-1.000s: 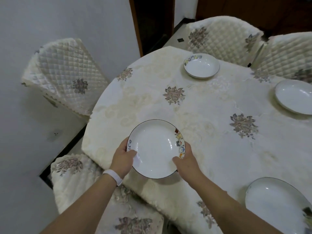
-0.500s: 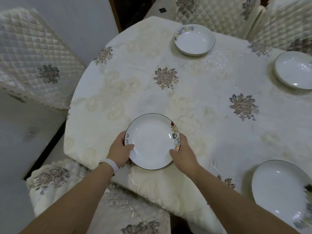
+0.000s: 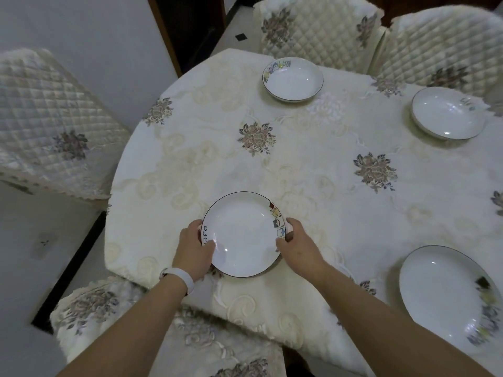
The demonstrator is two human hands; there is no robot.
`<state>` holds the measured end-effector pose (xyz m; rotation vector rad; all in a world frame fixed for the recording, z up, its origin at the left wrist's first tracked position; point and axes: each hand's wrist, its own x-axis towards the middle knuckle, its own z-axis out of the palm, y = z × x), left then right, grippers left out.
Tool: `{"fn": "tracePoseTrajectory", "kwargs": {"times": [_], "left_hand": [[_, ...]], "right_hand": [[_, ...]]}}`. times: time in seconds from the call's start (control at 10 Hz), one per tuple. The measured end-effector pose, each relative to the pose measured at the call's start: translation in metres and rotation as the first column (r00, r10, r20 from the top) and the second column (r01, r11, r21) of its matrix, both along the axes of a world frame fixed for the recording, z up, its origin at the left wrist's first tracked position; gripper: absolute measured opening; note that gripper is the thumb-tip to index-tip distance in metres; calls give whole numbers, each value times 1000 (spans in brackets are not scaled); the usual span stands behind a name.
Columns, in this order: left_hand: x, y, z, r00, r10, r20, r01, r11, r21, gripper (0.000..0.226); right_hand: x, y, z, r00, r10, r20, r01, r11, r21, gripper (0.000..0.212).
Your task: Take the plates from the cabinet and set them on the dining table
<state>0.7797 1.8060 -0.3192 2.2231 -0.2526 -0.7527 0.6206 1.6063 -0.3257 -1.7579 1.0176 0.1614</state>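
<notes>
The left hand (image 3: 194, 247) and right hand (image 3: 298, 242) clasp opposite rims of a round white plate (image 3: 242, 235) near the table's (image 3: 190, 159) front edge; it looks set down, though I cannot be sure it rests fully. Glazed china: stiff, slick, breakable, best held by the rim. The embroidered tablecloth (image 3: 313, 164) is soft and may slide. Three more plates (image 3: 292, 78) sit farther around, beside quilted chairs (image 3: 313, 25).
</notes>
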Motion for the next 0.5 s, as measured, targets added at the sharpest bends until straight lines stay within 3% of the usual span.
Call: {"fn": "tracePoseTrajectory", "kwargs": {"times": [0.2,0.3,0.5], "left_hand": [[1,27,48,932,-262,251,232,962,145,50],[-1,41,84,814,-402,419,325,913,246,48],[-18,65,149,570,-495,656,289,868,403,55]], "right_hand": [[-6,-17,51,988,152,-11,-148,937,-317,53],[-5,-12,87,946,322,-26,-292,818,-495,51],[0,28,157,844,522,-124,-407,473,-782,49]]}}
